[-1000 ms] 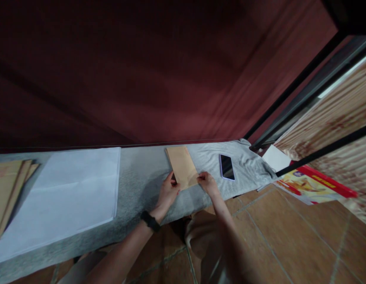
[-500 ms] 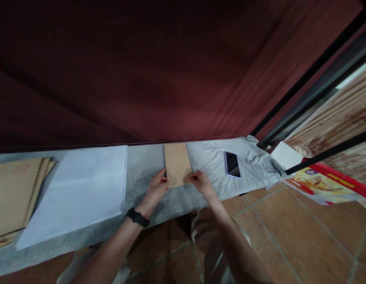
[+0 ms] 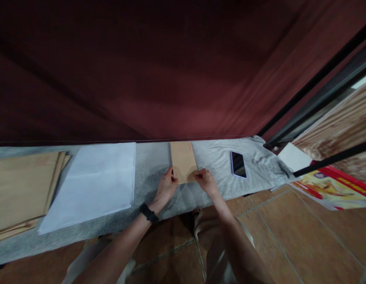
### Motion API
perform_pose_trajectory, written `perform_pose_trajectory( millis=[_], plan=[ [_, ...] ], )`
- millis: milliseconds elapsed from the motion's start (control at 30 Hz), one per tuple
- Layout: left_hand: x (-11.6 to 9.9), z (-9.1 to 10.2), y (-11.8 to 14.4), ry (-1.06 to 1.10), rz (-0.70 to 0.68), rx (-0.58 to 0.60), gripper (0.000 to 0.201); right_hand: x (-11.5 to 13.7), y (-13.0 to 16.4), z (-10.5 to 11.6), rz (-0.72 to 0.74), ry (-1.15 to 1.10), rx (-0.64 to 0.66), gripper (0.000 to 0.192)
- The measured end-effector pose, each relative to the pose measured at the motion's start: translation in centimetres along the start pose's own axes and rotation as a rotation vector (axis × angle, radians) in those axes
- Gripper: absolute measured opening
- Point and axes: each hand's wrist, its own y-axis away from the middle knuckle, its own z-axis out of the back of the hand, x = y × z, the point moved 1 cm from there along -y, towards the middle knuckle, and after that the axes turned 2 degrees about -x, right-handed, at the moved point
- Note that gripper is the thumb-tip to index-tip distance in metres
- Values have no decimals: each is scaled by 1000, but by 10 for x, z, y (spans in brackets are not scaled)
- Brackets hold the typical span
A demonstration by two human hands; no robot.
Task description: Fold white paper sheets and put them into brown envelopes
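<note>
A brown paper envelope [image 3: 183, 159] lies lengthwise on a grey cloth, its narrow near end toward me. My left hand [image 3: 166, 186], with a black band on the wrist, pinches the near left edge between thumb and fingers. On the opposite edge, near the right corner, my right hand [image 3: 207, 181] has its fingertips closed on the paper. Left of the hands is a stack of white paper sheets [image 3: 97, 181]. Beyond it sits a pile of larger brown envelopes [image 3: 23, 185].
A phone [image 3: 238, 164] in a lilac case rests right of my right hand. Dark red fabric [image 3: 171, 79] hangs behind the grey cloth [image 3: 150, 157]. Black bars [image 3: 333, 157], a white box [image 3: 294, 156] and a colourful printed box [image 3: 333, 187] stand at the right, above floor tiles [image 3: 277, 221].
The whole view has shifted, so things appear a little further right. My left fingers have curled closer around the envelope's edge. The envelope stays flat between both hands.
</note>
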Motion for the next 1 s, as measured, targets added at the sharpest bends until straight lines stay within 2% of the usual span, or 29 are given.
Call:
perform_pose_trajectory(
  millis=[133, 300, 400, 633, 800, 900, 1000],
  plan=[
    [-5, 0, 3, -130, -44, 18, 43, -1, -2, 0, 11, -15, 5, 8],
    [-4, -4, 20, -299, -216, 33, 56, -3, -1, 0, 40, -13, 9, 9],
    [-7, -2, 33, -391, -293, 47, 52, -3, -1, 0, 53, -1, 12, 9],
    [-22, 6, 41, -604, -282, 88, 34, 1, 4, 5, 14, 52, 19, 9],
    [-22, 4, 41, -712, -285, 108, 26, 15, 13, 17, -2, 52, -14, 14],
    [-19, 1, 43, -776, -311, 98, 30, 36, 22, 35, 40, -125, -62, 14],
    [-15, -2, 44, -842, -357, 97, 35, 61, 44, 71, 162, -525, -70, 18]
  ],
)
